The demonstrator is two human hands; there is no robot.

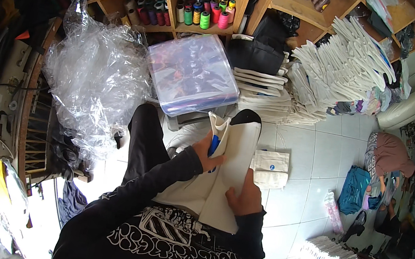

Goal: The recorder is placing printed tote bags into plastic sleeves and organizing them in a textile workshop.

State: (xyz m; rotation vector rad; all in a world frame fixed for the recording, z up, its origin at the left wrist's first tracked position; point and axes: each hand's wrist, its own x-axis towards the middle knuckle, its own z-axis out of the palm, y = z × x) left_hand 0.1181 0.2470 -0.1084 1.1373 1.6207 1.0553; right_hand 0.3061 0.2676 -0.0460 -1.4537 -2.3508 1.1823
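Note:
Across my lap lies a cream cloth bag, partly folded, with a blue patch showing near its upper left side. My left hand is closed on the bag's left part, thumb lying across the cloth. On the right edge, my right hand grips the same bag with its thumb on top and its other fingers mostly hidden underneath. The lower end of the cloth rests against my black shirt. A folded cream bag with a small round blue mark lies on the tiled floor to the right.
Crumpled clear plastic is heaped at left, beside a stack of clear plastic sheets. Piles of cream bags stand at far right, below shelves of thread spools. Another person bends near a teal bag.

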